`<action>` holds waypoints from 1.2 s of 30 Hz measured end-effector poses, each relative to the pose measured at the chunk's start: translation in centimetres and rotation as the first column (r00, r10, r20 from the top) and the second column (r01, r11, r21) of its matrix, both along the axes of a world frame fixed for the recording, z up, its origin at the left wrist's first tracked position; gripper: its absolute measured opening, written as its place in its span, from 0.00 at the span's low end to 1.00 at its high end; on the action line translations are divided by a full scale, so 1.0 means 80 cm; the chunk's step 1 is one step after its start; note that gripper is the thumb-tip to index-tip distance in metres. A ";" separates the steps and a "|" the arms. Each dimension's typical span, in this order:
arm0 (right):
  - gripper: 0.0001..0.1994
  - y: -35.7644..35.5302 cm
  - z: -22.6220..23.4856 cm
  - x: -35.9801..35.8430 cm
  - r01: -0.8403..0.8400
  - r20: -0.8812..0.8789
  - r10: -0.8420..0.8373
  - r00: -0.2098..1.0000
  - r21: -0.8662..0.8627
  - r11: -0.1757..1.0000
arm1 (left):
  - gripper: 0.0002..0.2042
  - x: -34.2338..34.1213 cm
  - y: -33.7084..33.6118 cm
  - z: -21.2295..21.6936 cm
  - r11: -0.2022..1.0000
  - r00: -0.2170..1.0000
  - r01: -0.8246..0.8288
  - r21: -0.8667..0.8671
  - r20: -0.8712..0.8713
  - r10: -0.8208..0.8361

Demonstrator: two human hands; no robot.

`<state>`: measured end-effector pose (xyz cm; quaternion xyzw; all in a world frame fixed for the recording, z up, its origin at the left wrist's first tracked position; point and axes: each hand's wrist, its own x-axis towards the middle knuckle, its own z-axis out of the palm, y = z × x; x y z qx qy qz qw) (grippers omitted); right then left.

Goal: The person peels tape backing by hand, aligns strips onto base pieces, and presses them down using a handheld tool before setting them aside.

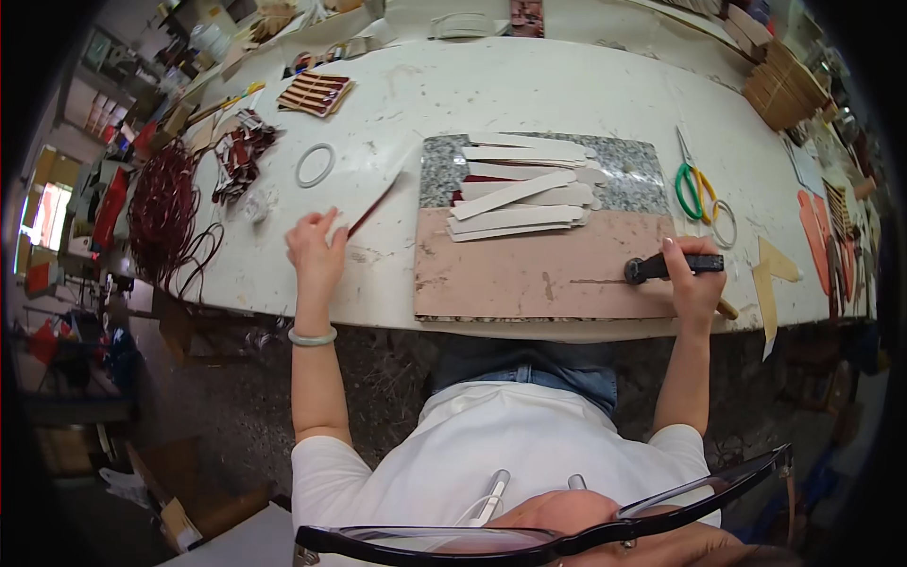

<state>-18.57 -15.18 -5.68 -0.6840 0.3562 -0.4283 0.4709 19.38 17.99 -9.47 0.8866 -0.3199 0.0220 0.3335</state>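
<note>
At the left of the worktable my left hand (316, 251) has its fingers loosely bent and apart, with nothing visible in them. Just beside its fingertips lies a narrow dark red strip (374, 209); whether they touch it I cannot tell. My right hand (697, 291) is wrapped round a hammer with a black head (646, 269), above the right edge of a pinkish-brown board (510, 274). Behind this board, on a speckled grey stone slab (628, 156), several white strips (520, 219) with rounded ends lie in a loose stack, a dark red one among them.
Green-and-yellow-handled scissors (694, 189) and a tape ring (725, 225) lie beyond my right hand. Another pale ring (316, 165) is behind my left hand. A tangle of dark red cord (162, 213) hangs at the far left edge. Bundled strips (315, 93) lie farther back.
</note>
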 end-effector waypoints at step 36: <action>0.08 0.038 0.020 0.069 -0.465 -0.317 0.354 0.880 -0.418 0.781 | 0.10 -0.224 -0.177 0.032 0.678 0.679 0.732 -0.061 -0.004 -0.734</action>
